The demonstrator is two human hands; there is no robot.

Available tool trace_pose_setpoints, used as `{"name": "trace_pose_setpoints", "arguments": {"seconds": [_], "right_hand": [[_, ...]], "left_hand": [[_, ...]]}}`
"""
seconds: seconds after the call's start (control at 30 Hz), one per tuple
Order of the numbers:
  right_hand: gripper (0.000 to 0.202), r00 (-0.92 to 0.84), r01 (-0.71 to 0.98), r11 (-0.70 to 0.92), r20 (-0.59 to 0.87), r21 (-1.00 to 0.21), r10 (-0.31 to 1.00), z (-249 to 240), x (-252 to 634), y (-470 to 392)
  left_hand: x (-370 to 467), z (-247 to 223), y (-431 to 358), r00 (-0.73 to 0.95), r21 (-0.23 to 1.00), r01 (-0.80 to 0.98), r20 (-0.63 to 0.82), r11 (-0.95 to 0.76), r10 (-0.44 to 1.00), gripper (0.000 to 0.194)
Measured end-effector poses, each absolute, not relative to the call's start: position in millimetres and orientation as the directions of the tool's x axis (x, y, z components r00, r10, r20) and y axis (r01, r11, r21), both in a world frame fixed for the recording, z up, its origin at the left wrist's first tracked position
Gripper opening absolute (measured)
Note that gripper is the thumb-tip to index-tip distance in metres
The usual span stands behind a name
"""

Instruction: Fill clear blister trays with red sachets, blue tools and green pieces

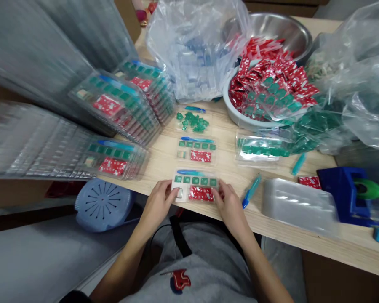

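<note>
My left hand [159, 203] grips the left edge of a clear plastic blister tray [185, 192] at the table's front edge, its thumb over the lower left compartment. On the opposite edge my right hand [229, 206] has its fingers closed by the red packet. In the tray lie a blue pen-like tool [191, 172], a row of green square pieces [195, 180] and a red patterned packet [201, 193]. Just beyond is another filled tray [186, 155]. Farther back, a tray holds loose green pieces [194, 122] and a blue pen-like tool [195, 109].
Stacks of filled trays [113, 113] and nested plastic trays [34, 143] stand left. A bowl [236, 115] of red packets, a steel bowl [298, 35] and plastic bags [360, 71] are at the back and right. A blue tape dispenser [337, 189] sits beside clear sleeves [298, 206].
</note>
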State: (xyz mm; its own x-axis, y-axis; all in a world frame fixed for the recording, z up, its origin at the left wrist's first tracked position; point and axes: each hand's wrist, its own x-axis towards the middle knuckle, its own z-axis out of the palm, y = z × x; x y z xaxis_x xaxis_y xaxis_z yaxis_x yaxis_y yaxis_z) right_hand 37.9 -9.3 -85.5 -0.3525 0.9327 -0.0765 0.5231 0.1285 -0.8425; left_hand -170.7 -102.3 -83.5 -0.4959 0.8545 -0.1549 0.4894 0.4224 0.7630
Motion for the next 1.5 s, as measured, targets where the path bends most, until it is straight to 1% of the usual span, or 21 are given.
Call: {"name": "trace_pose_setpoints", "arguments": {"seconds": [0.13,0.23,0.3,0.37,0.47,0.57,0.67,0.83,1.0,1.1,1.17,1.23,1.37,1.5], "right_hand": [[0.036,-0.348,0.497,0.073,-0.122,-0.864,0.93,-86,41,-24],[0.041,-0.341,0.462,0.031,-0.146,-0.886,0.929,-73,40,-21],[0.041,-0.32,0.441,0.065,-0.089,-0.895,0.943,-62,32,-8],[0.04,-0.286,0.431,0.125,-0.005,-0.894,0.958,-53,19,14],[0.038,-0.256,0.482,0.17,0.047,-0.859,0.965,-52,-3,49],[0.032,-0.238,0.553,0.162,0.031,-0.817,0.971,-63,-19,73],[0.026,-0.22,0.57,0.144,0.018,-0.809,0.975,-79,-24,82],[0.02,-0.253,0.547,0.129,-0.016,-0.827,0.967,-95,-17,85],[0.032,-0.313,0.464,0.098,-0.059,-0.88,0.948,-94,-7,77],[0.044,-0.339,0.399,0.07,-0.077,-0.914,0.938,-91,-2,63],[0.047,-0.363,0.376,0.055,-0.092,-0.925,0.927,-90,0,55],[0.042,-0.39,0.369,0.051,-0.105,-0.928,0.915,-88,1,51],[0.026,-0.42,0.365,0.052,-0.115,-0.929,0.9,-86,-1,55],[0.024,-0.426,0.334,0.002,-0.149,-0.943,0.892,-78,-3,64]], "left_hand": [[-163,-76,-118,-0.539,0.829,0.361,-0.188,0.427,0.821,0.031],[-166,-64,-114,-0.581,0.862,0.319,-0.152,0.395,0.799,0.032],[-173,-56,-98,-0.61,0.877,0.32,-0.099,0.358,0.787,0.033],[-182,-51,-74,-0.63,0.89,0.346,-0.015,0.297,0.776,0.033],[-197,-53,-34,-0.646,0.883,0.394,0.067,0.256,0.761,0.032],[-205,-68,-4,-0.636,0.868,0.404,0.039,0.289,0.771,0.026],[-205,-86,10,-0.617,0.865,0.393,-0.003,0.311,0.787,0.021],[-201,-97,9,-0.61,0.874,0.35,-0.06,0.336,0.79,0.028],[-194,-93,-7,-0.631,0.89,0.311,-0.068,0.333,0.773,0.031],[-190,-91,-22,-0.654,0.896,0.299,-0.059,0.329,0.754,0.034],[-190,-91,-31,-0.67,0.895,0.291,-0.062,0.338,0.74,0.034],[-193,-90,-35,-0.682,0.891,0.287,-0.068,0.352,0.728,0.033],[-200,-86,-34,-0.682,0.882,0.286,-0.087,0.374,0.726,0.03],[-206,-77,-32,-0.685,0.884,0.275,-0.096,0.379,0.722,0.026]]}}
